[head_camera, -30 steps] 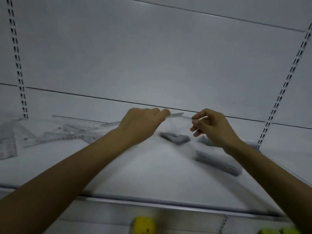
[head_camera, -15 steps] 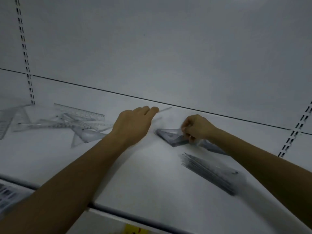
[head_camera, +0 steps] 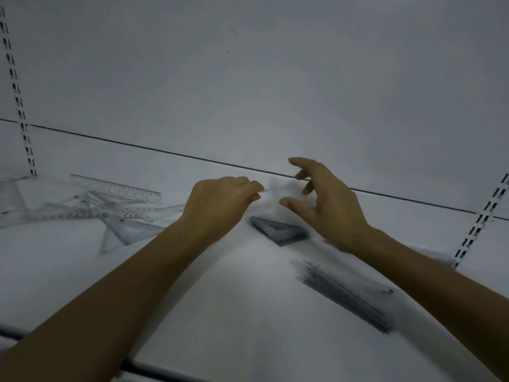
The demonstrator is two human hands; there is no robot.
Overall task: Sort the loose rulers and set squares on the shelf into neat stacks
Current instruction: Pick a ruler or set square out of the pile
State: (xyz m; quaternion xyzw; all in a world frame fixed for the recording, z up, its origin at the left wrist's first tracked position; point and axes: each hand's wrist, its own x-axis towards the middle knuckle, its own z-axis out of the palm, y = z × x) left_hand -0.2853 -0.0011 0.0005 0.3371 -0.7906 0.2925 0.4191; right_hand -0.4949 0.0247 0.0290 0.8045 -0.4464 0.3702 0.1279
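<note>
My left hand [head_camera: 220, 205] hovers over the white shelf [head_camera: 192, 299] with its fingers curled, pinching a thin clear plastic piece [head_camera: 271, 189] that is blurred and barely visible. My right hand [head_camera: 327, 202] is just right of it, fingers spread and holding nothing. Below and between the hands lies a dark stack of triangular set squares [head_camera: 279, 230]. A stack of straight rulers [head_camera: 344, 295] lies at an angle nearer the front right. A loose pile of clear rulers and set squares [head_camera: 110, 208] sprawls on the left.
The shelf's white back panel [head_camera: 248, 92] rises close behind the hands. Slotted uprights stand at the far left [head_camera: 19, 106] and right [head_camera: 479, 221]. The shelf's dark front edge [head_camera: 154, 370] runs along the bottom.
My right hand has lifted off the set square stack and opened its fingers. My left hand has stayed in place, pinching the clear piece.
</note>
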